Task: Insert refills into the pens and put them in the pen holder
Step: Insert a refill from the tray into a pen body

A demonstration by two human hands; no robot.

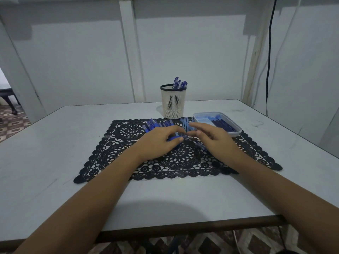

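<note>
The left hand lies knuckles-up over the middle of the black lace mat, its fingers curled round a blue pen. The pen lies roughly crosswise just above the lace, its free end toward the right hand. That hand is just beside the left one, palm down, with its fingers bent and a little spread. Its thumb and forefinger are close to the pen's end, but blur hides whether they pinch anything, so I cannot tell if it grips or is merely relaxed. Just beyond the left hand's knuckles, loose pens lie bunched on the far part of the mat. Beside them, ahead of the right hand's fingertips, lie a few pale blue sticks; whether these are barrels or something else is unclear. The holder, a cream slatted cup with a dark rim, stands upright on the white table just past the mat's far edge, and at least 3 blue pens lean in it. To its right a shallow clear tray sits at the mat's far right corner, its near edge over the lace. Dark refills lie side by side in the tray's right half. A black cable hangs down the wall behind.
</note>
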